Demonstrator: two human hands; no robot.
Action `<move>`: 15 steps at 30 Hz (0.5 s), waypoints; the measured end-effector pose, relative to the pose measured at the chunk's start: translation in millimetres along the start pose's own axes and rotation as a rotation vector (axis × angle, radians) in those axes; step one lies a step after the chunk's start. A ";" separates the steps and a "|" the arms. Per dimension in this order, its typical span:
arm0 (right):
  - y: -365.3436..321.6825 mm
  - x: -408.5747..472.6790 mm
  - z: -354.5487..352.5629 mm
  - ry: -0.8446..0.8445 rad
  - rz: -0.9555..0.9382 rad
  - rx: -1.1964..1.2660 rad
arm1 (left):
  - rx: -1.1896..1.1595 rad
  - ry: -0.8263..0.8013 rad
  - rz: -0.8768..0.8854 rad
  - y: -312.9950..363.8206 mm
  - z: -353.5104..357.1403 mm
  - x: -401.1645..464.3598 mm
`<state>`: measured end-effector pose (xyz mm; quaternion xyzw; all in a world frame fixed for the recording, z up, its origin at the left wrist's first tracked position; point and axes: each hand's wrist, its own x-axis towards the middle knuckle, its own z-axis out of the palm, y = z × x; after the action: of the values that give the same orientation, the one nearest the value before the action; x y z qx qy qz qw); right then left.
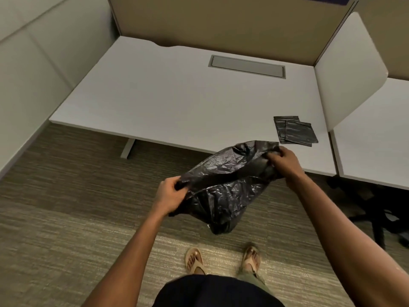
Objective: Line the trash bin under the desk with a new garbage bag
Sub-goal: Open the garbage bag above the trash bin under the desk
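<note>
A black garbage bag (pixel 223 185) hangs unfolded in the air in front of the white desk (pixel 168 96). My left hand (pixel 170 193) grips its rim at the lower left. My right hand (pixel 285 161) grips the opposite side of the rim at the upper right, just over the desk's front edge. The mouth is spread between both hands and the bag's closed end droops toward the carpet. No trash bin shows in this view.
Folded black bags (pixel 295 132) lie on the desk's right front corner. A white divider panel (pixel 345 74) stands to the right, a cable hatch (pixel 246 66) at the back. A dark chair base (pixel 376 218) sits under the neighbouring desk. A desk leg (pixel 128 148) stands left. My sandalled feet (pixel 223 260) are on the carpet.
</note>
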<state>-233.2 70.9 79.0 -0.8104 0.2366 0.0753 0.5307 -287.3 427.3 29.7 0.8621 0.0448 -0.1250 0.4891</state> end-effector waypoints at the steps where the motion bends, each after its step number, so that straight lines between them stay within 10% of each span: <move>1: 1.9 -1.8 -0.1 -0.102 0.007 0.031 | -0.083 0.044 -0.063 5.5 2.5 -0.3; 6: 26.9 -44.9 24.0 0.236 0.011 -0.082 | -0.453 0.281 -0.276 27.7 27.0 -11.6; 11: 53.9 -98.7 105.1 -0.215 0.429 0.190 | -0.654 0.231 -0.333 31.9 58.4 -34.1; 15: 62.9 -88.0 147.3 -0.136 0.489 0.131 | -0.765 0.140 -0.282 22.5 58.3 -44.5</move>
<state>-320.5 209.1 -2.7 -0.6861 0.3934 0.2400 0.5630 -335.8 367.9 31.4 0.6098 0.2389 -0.1065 0.7482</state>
